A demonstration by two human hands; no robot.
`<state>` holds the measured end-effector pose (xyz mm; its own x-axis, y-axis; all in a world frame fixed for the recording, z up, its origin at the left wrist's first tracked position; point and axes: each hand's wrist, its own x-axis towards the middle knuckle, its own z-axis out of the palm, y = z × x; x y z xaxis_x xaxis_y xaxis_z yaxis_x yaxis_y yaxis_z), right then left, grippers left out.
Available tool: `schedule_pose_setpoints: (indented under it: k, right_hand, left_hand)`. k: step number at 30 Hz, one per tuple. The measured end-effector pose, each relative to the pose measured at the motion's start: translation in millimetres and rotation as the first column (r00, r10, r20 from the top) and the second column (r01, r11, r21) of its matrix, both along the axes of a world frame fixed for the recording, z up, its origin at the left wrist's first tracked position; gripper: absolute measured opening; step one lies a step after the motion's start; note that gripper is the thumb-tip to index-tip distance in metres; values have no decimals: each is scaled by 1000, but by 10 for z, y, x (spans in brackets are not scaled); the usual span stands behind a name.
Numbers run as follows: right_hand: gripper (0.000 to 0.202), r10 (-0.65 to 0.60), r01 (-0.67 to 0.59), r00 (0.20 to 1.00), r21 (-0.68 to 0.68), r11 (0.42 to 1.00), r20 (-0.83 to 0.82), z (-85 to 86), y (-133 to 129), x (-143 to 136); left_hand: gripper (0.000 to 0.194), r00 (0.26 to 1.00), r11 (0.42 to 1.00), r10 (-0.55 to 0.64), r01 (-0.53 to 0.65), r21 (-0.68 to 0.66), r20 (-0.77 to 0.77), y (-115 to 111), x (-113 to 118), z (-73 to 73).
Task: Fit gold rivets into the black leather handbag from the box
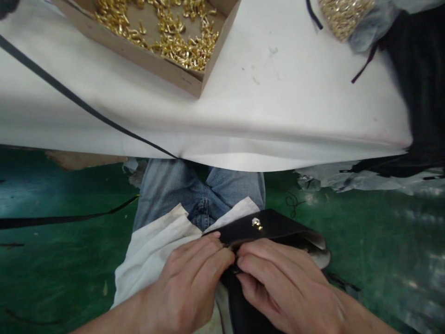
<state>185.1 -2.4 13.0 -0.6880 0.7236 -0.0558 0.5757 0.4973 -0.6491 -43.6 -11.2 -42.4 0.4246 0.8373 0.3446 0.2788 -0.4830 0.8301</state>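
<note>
Left hand [196, 278] and right hand [283, 280] pinch a smooth black bag [278, 223], fingers partly hidden; beyond it, a cropped brown cardboard box [186, 82].

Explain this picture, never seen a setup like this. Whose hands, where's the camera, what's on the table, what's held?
No machine here: the left hand and right hand are one person's own, bare. There is one view, from a camera on that person's head looking forward and down, so you also see their jeans and the green floor.

On the white table sits a cardboard box with many small gold pieces. At the upper right are a plastic bag and dark material.

Both hands grip a black item with a gold fitting, held low over the lap. The fingers hide whatever is between them.
</note>
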Motion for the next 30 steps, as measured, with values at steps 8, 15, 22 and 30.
schedule_pose_setpoints:
  k: [8, 15, 22, 30]
  right_hand:
    - [14, -145, 145, 989, -153, 978, 12, 132, 29, -20]
    - [16, -52, 61, 997, -156, 986, 62, 175, 105, -7]
    - [16, -55, 54, 998, 21, 998, 38, 30, -9, -97]
    - [19, -158, 132, 984, 259, 957, 85, -25, -176, -173]
  left_hand:
    - [38, 999, 1000, -11, 10, -23, -46, -153, -68, -94]
    - [39, 999, 999, 42, -42, 5, -5, -167, -22, -125]
    - [39, 996, 999, -2, 7, -54, 85, -145, -81, -155]
    - [38, 997, 991, 22, -12, -132, 75, -191, -77, -153]
